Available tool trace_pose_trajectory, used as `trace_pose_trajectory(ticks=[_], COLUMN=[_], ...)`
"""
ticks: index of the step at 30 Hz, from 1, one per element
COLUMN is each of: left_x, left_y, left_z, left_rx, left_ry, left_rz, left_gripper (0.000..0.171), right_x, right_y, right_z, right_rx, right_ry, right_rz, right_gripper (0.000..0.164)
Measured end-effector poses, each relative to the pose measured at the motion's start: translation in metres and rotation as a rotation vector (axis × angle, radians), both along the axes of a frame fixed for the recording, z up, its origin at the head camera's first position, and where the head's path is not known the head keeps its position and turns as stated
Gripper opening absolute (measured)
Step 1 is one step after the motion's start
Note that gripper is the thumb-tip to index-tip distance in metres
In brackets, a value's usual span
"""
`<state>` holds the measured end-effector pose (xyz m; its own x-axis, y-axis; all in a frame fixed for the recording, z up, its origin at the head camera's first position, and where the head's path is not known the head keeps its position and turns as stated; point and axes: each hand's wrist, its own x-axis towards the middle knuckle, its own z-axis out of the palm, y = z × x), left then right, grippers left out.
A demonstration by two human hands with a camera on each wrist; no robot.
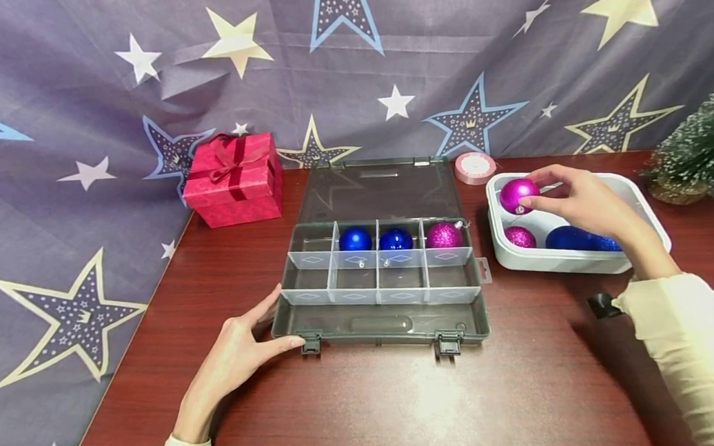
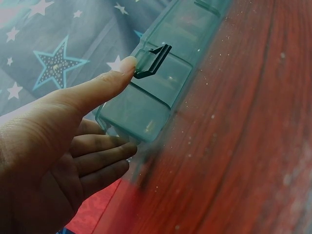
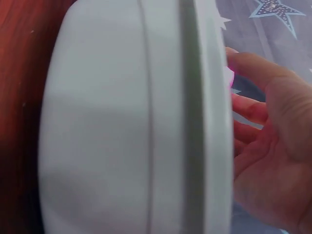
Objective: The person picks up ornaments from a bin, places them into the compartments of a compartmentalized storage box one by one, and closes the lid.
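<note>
My right hand (image 1: 592, 203) pinches a pink Christmas ball (image 1: 515, 195) between thumb and fingers, over the left end of the white bin (image 1: 552, 262). A glittery pink ball (image 1: 520, 237) and several blue balls (image 1: 566, 239) lie in that bin. My left hand (image 1: 238, 349) rests at the front left corner of a divided grey plastic case (image 1: 320, 317), thumb beside the latch (image 2: 158, 61), other fingers extended along the side. In the case's back row sit a matte blue ball (image 1: 355, 239), a shiny blue ball (image 1: 395, 239) and a glittery pink ball (image 1: 443, 235); the leftmost back compartment holds none.
The case's lid (image 1: 382, 190) stands open toward the back. A red gift box (image 1: 236, 183) is at the back left, a pink ribbon roll (image 1: 475, 168) behind the bin. A small frosted tree (image 1: 702, 137) stands at the right, with a star-patterned cloth (image 1: 359, 78) behind the table.
</note>
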<state>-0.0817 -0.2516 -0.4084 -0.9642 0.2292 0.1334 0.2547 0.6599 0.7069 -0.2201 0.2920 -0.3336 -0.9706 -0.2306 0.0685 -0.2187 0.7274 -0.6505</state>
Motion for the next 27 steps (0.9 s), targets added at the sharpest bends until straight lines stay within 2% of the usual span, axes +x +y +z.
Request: trace_pose_trajectory(ticks=[7,14,27], left_x=[0.000,0.000,0.000], left_y=[0.000,0.000,0.000], left_z=[0.000,0.000,0.000], left_rx=[-0.001,0.002,0.012], left_ry=[0.002,0.007,0.010], left_rz=[-0.003,-0.006,-0.013], left_gripper=[0.093,0.092,0.092], right_x=[0.005,0.006,-0.003], right_y=[-0.007,-0.016,-0.051], right_z=[0.010,0.015,0.021], right_rx=[-0.009,-0.028,-0.074], right_ry=[0.039,0.041,0.021], right_rz=[0.009,0.023,0.090], right_gripper=[0.046,0.047,0.046])
